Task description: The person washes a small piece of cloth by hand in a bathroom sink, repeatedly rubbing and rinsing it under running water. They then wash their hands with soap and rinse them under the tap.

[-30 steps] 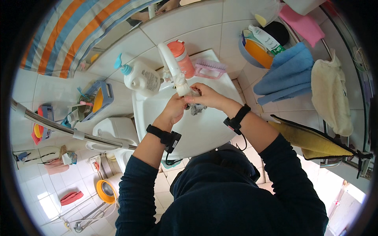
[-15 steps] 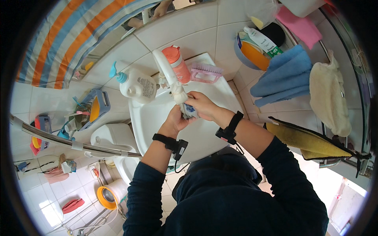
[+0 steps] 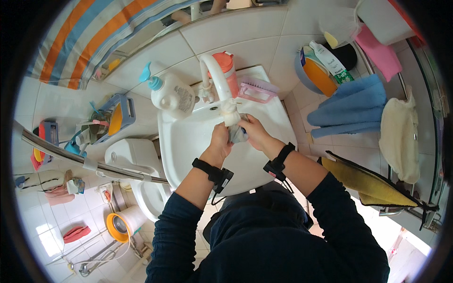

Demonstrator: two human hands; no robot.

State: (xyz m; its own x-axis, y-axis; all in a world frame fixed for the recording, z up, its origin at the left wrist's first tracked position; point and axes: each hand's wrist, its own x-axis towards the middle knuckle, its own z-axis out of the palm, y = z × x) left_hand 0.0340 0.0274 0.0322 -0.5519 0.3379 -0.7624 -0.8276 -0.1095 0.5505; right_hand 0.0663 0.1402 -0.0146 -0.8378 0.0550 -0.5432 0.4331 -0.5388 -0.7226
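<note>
Both my hands grip a small grey-white cloth with blue patches (image 3: 238, 135), directly under the outlet of the white faucet (image 3: 220, 82). My left hand (image 3: 219, 143) holds the cloth's left side with its fingers closed. On the other side, my right hand (image 3: 257, 134) pinches it, its thumb near the faucet's end. Part of the cloth is hidden by my fingers and the outlet. Below lies the basin of the white sink (image 3: 188, 158). Whether water is running, I cannot tell.
On the sink's back ledge stand a white pump bottle (image 3: 172, 96), a red cup with a lid (image 3: 229, 75) and a pink brush (image 3: 258, 90). Blue (image 3: 349, 107) and yellow (image 3: 363, 181) cloths hang at the right. A metal rail (image 3: 61, 153) crosses the left side.
The view has shifted, so the sink sits further right and lower. My hands are a little further apart, the right one nearer to me. Less of the cloth's blue part shows.
</note>
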